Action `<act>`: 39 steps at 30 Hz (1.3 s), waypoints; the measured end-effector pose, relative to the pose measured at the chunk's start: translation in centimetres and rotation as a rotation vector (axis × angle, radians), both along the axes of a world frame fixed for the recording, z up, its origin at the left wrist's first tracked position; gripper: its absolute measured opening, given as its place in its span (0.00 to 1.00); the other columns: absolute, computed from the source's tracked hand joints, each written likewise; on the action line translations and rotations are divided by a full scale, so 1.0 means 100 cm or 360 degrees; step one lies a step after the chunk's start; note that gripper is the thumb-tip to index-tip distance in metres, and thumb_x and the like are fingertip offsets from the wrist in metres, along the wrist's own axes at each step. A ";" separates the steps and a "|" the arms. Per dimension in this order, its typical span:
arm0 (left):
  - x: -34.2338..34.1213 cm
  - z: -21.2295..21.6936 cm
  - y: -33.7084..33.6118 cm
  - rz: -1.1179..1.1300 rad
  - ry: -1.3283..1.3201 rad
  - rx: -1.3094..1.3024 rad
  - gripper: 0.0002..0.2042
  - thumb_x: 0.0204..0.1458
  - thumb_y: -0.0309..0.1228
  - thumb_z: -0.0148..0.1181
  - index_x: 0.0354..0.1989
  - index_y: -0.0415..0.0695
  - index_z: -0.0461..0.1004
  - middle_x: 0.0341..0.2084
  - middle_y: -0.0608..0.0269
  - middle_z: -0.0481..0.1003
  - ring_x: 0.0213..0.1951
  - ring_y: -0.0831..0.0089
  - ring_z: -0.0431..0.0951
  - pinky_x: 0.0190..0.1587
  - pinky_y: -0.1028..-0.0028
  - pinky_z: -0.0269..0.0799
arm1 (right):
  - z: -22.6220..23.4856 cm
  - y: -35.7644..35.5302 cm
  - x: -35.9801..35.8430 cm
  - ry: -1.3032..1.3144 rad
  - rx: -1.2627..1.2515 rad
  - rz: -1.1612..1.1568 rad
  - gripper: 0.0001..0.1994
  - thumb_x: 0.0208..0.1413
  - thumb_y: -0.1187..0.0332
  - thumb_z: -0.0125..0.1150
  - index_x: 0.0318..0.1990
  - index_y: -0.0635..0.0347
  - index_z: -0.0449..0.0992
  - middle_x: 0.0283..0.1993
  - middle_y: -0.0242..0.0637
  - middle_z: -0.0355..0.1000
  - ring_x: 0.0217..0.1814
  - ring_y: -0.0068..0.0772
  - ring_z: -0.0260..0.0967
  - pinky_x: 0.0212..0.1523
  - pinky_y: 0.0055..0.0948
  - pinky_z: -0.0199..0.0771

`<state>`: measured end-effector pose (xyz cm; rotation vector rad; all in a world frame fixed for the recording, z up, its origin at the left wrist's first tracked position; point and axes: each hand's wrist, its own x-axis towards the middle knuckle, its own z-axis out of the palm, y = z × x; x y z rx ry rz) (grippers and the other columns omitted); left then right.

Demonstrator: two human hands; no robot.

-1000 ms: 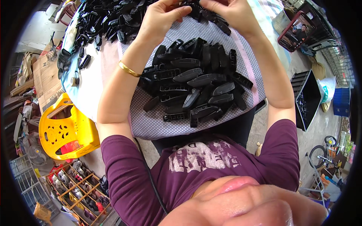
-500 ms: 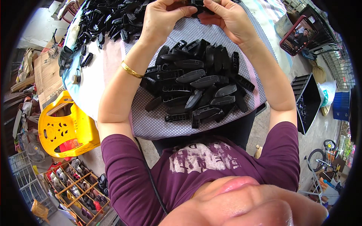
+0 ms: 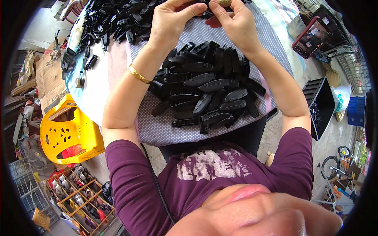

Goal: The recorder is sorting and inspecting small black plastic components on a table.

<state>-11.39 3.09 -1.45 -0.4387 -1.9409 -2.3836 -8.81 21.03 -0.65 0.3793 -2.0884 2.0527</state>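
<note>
A: Where to look first?

B: To the upper edge of the view; find the left hand [image 3: 169,25] there, raised beyond the cloth's near half, with thumb reaching inward and fingers curled; on the same arm [image 3: 126,98], see a gold bracelet [image 3: 138,74].

A: Pinching anything?

B: Cannot tell; too much of the fingers cut off by the border.

A: And on the other side?

B: See the right hand [image 3: 241,29] just beside, with thumb tip near the left one and fingers bent; notice a brownish bit [image 3: 223,3] at those fingers, too cropped to name; again, cannot tell whether clamped on a part or merely closed in.

A: And the black parts [image 3: 214,84]?

B: Heaped in two places; see the near pile [image 3: 197,94] between the arms, on a dotted cloth [image 3: 177,135], with long curved pieces lying at many angles; see the far pile [image 3: 118,19] beyond the left wrist, running out of view at the top.

A: And round about?

B: Note a yellow chair [image 3: 65,135] at the left, below some cardboard [image 3: 51,78]; lower down, a shoe rack [image 3: 77,192]; to the right, a phone [image 3: 312,38], a black crate [image 3: 325,100] with small dark pieces inside, and a bike [image 3: 332,164] below.
</note>
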 end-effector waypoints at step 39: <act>0.001 0.025 0.061 -0.0540 0.1525 -0.1788 0.10 0.57 0.29 0.67 0.44 0.39 0.82 0.35 0.57 0.83 0.37 0.66 0.82 0.43 0.69 0.78 | 0.019 0.099 -0.068 0.0196 0.1772 0.0140 0.16 0.47 0.63 0.71 0.41 0.64 0.85 0.40 0.50 0.83 0.41 0.45 0.82 0.45 0.37 0.80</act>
